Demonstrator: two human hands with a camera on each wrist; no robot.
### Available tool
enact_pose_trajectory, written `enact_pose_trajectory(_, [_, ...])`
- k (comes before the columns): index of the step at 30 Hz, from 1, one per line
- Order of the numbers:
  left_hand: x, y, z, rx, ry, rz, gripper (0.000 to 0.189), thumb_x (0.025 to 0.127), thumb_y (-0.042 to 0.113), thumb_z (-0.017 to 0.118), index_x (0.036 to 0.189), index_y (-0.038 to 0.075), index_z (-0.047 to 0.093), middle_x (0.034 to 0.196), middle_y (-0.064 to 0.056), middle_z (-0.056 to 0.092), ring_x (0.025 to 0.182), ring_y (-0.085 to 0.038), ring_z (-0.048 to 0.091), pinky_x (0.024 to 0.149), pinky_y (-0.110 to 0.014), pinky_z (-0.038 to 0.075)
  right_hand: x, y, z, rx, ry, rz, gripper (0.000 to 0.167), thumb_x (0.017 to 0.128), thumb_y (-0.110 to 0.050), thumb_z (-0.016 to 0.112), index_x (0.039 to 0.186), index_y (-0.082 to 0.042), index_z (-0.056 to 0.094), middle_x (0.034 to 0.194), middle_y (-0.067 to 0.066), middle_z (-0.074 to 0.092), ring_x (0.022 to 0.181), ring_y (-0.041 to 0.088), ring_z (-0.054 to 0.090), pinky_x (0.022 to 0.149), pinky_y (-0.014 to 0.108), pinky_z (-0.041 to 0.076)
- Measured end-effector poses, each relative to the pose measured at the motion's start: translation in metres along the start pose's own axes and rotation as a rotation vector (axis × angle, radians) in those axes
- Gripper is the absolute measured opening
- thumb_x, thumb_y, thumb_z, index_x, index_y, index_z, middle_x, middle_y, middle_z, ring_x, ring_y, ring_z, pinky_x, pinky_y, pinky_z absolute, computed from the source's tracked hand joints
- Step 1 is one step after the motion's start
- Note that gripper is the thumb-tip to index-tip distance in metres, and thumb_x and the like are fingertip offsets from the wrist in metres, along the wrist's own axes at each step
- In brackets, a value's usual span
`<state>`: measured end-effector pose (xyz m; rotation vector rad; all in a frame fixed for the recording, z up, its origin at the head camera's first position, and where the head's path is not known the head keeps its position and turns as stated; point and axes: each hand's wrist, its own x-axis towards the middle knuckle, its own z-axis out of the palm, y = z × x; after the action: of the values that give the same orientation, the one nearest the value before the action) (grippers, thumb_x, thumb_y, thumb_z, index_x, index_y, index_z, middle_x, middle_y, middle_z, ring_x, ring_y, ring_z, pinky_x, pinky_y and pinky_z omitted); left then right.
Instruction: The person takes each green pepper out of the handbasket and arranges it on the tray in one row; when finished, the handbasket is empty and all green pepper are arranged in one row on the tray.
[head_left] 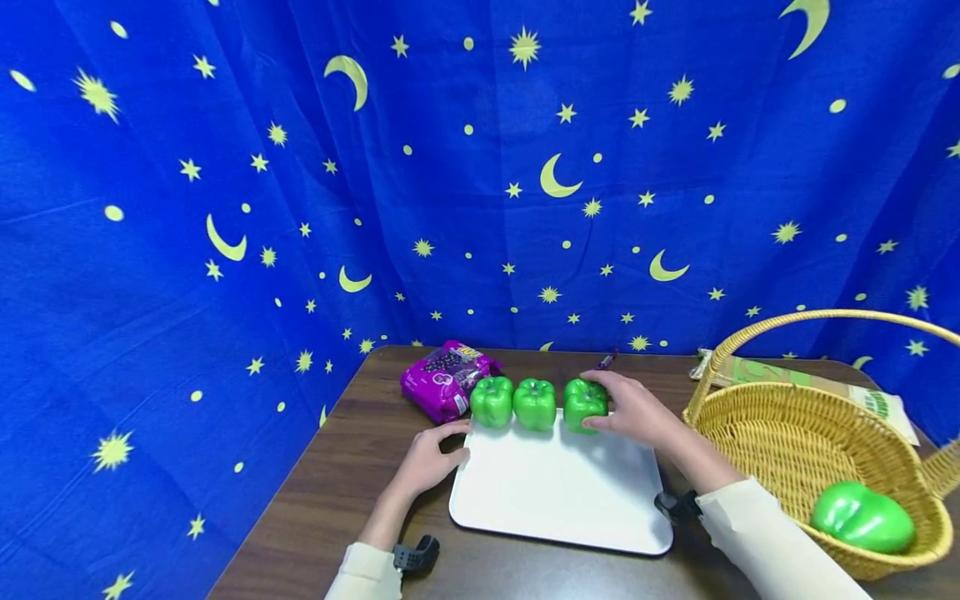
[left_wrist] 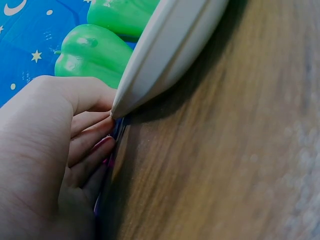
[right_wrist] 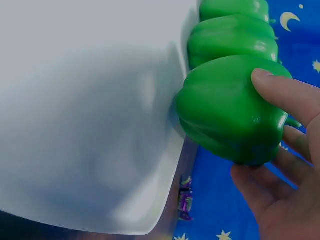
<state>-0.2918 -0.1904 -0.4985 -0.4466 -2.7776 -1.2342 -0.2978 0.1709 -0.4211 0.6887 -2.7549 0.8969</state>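
Three green bell peppers stand in a row at the far edge of a white tray point(head_left: 555, 492): a left one point(head_left: 491, 403), a middle one point(head_left: 535, 406) and a right one point(head_left: 584, 407). My right hand point(head_left: 637, 410) holds the right pepper point(right_wrist: 230, 107), thumb on one side and fingertips at the other. At the tray's left rim point(left_wrist: 165, 55), my left hand point(head_left: 429, 460) grips near the far corner with thumb and fingers. Part of that thumb is hidden behind the rim in the left wrist view.
A wicker basket point(head_left: 772, 400) with a tall handle stands on the right, with another green pepper point(head_left: 862, 517) in it. Behind the peppers lies a purple packet point(head_left: 444, 382). A green and brown package point(head_left: 817, 379) lies behind the basket. A starry blue cloth point(head_left: 465, 183) hangs behind the wooden table point(head_left: 330, 475).
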Motion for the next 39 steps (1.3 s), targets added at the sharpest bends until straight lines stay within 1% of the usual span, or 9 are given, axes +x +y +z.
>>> enact_pose_trajectory(3, [0.0,0.0,0.0,-0.006,0.004,0.002,0.035,0.085,0.02,0.071,0.119,0.019,0.068,0.129,0.004,0.06,0.128,-0.021,0.046,0.109,-0.046,0.032,0.001,0.0,0.004,-0.012,0.001,-0.023,0.073,0.072,-0.027,0.086,0.132,-0.004,0.053,0.121,0.012,0.061,0.104,0.027,0.059,0.088,0.046,0.05])
enact_pose_trajectory(7, [-0.001,0.001,0.0,-0.008,0.006,0.002,0.035,0.084,0.019,0.071,0.119,0.019,0.068,0.129,0.003,0.06,0.127,-0.022,0.047,0.108,-0.046,0.033,0.001,-0.001,0.007,-0.018,-0.006,-0.034,0.072,0.072,-0.025,0.086,0.132,-0.003,0.053,0.123,0.014,0.06,0.107,0.03,0.058,0.09,0.047,0.049])
enact_pose_trajectory(14, [0.0,0.001,0.0,-0.01,0.002,-0.002,0.035,0.085,0.019,0.071,0.119,0.019,0.068,0.129,0.003,0.06,0.128,-0.022,0.046,0.108,-0.047,0.032,0.004,-0.003,0.01,-0.022,-0.011,0.004,0.072,0.072,-0.027,0.085,0.133,-0.006,0.053,0.123,0.013,0.06,0.108,0.03,0.058,0.092,0.047,0.049])
enact_pose_trajectory(21, [0.0,0.001,0.001,-0.018,-0.01,-0.012,0.035,0.085,0.02,0.071,0.12,0.02,0.067,0.13,0.003,0.059,0.129,-0.023,0.045,0.109,-0.048,0.031,0.005,0.001,0.011,-0.044,-0.001,0.029,0.073,0.072,-0.028,0.085,0.133,-0.005,0.053,0.124,0.016,0.059,0.108,0.032,0.057,0.091,0.049,0.048])
enact_pose_trajectory(30, [-0.001,0.002,0.0,-0.019,-0.014,-0.017,0.035,0.085,0.02,0.07,0.119,0.02,0.067,0.13,0.002,0.059,0.128,-0.023,0.046,0.108,-0.049,0.032,0.004,0.004,0.012,-0.028,-0.013,0.021,0.072,0.073,-0.025,0.084,0.134,-0.005,0.051,0.125,0.016,0.057,0.109,0.032,0.056,0.091,0.05,0.048])
enact_pose_trajectory(36, [0.0,0.001,0.0,-0.009,-0.017,-0.026,0.035,0.085,0.021,0.07,0.12,0.021,0.067,0.131,0.002,0.059,0.128,-0.023,0.046,0.109,-0.048,0.032,0.004,0.003,0.012,-0.052,0.008,0.014,0.072,0.072,-0.023,0.085,0.134,-0.006,0.051,0.125,0.018,0.057,0.11,0.034,0.056,0.091,0.052,0.047])
enact_pose_trajectory(39, [0.0,0.001,0.001,-0.006,-0.011,-0.02,0.035,0.085,0.021,0.07,0.12,0.02,0.067,0.13,0.002,0.059,0.128,-0.023,0.046,0.109,-0.048,0.032,0.004,0.001,0.012,-0.067,0.002,0.02,0.073,0.073,-0.024,0.085,0.135,-0.007,0.05,0.126,0.019,0.055,0.11,0.036,0.055,0.091,0.054,0.047])
